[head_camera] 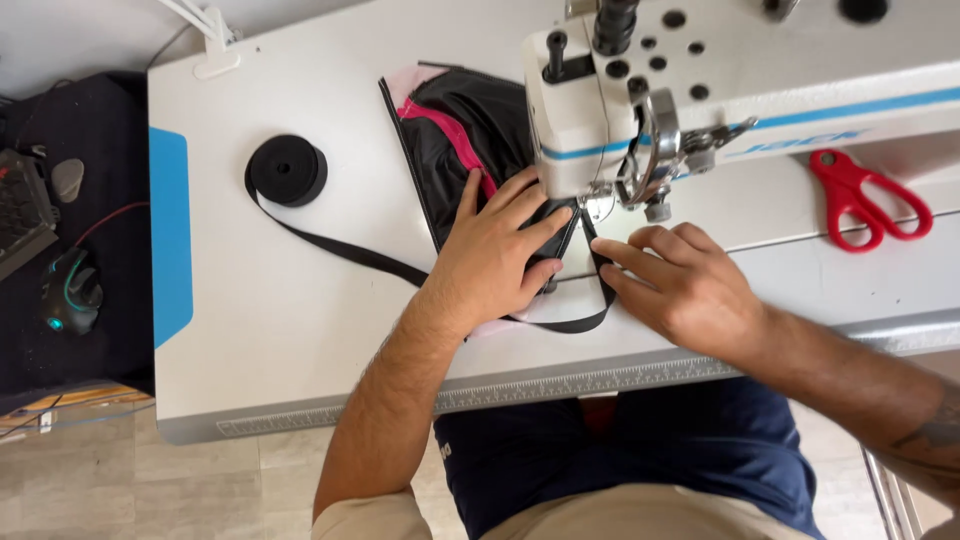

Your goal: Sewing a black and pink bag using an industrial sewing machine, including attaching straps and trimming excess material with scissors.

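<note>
Under the left hand (497, 255): black fabric piece (462, 150) with pink trim, pressed flat, fingers spread, likely to keep it steady at the needle of the sewing machine (640, 110). Beside it, right hand (680, 285), fingers extended, pinning black webbing strap (340, 250). Strap's long axis running leftward from the hands to its roll (288, 170).

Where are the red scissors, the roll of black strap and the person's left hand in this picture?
red scissors (868, 195): head view, on the handles near the pivot.
roll of black strap (288, 170): head view, top of the coil.
left hand (497, 258): head view, back of the hand, pressed on black fabric.
</note>
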